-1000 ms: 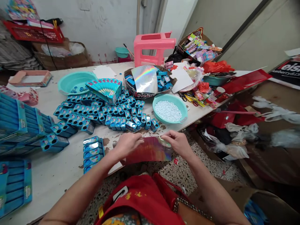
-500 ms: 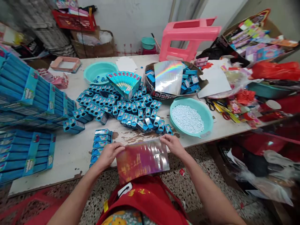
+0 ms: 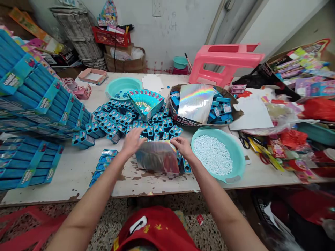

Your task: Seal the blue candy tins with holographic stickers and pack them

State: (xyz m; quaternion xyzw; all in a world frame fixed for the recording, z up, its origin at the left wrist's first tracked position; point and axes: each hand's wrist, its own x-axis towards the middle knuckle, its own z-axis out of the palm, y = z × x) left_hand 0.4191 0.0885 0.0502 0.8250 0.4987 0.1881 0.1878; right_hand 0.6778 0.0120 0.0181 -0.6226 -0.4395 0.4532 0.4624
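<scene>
Between my two hands a shiny holographic sheet (image 3: 157,157) hangs over the table near its front part. My left hand (image 3: 134,141) pinches the sheet's upper left corner. At the upper right corner, my right hand (image 3: 181,144) grips it with thumb and fingers. Behind the sheet lie many small blue boxes with round holes (image 3: 117,116), some of them hidden by it. A short row of blue boxes (image 3: 102,165) lies left of the sheet, partly behind my left forearm. A fan of blue printed cards or flat boxes (image 3: 146,103) rests on the pile.
A turquoise basin of white pellets (image 3: 237,158) stands on the right, with scissors (image 3: 244,140) beyond it. A carton (image 3: 174,116) of blue boxes carries another holographic sheet (image 3: 195,103). Stacked blue display boxes (image 3: 39,97) rise at left. A pink stool (image 3: 225,57) stands behind.
Both hands have carried the holographic sheet forward, from above my lap to over the table by the blue boxes. The camera view has shifted too.
</scene>
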